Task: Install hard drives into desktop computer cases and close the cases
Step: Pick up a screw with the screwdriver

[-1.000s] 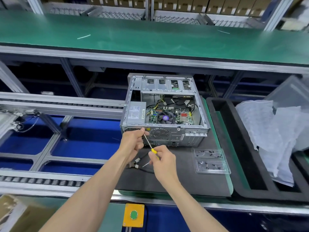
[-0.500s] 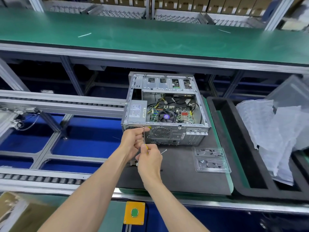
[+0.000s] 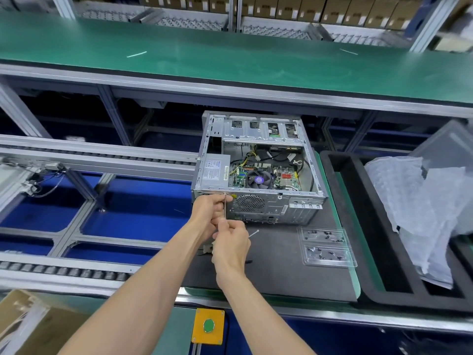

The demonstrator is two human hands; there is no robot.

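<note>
Hands [image 3: 225, 226] screwdrive case [image 3: 258, 170]; tray [image 3: 326, 245] holds screws

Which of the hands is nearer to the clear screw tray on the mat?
The right hand. It grips the screwdriver handle, left of the clear screw tray across bare mat. The left hand is farther, up against the computer case.

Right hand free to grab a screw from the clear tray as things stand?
Probably not yet: the right hand grips the screwdriver, tip at the case rear. The clear tray lies open with nothing over it, so the path looks free once released.
</note>
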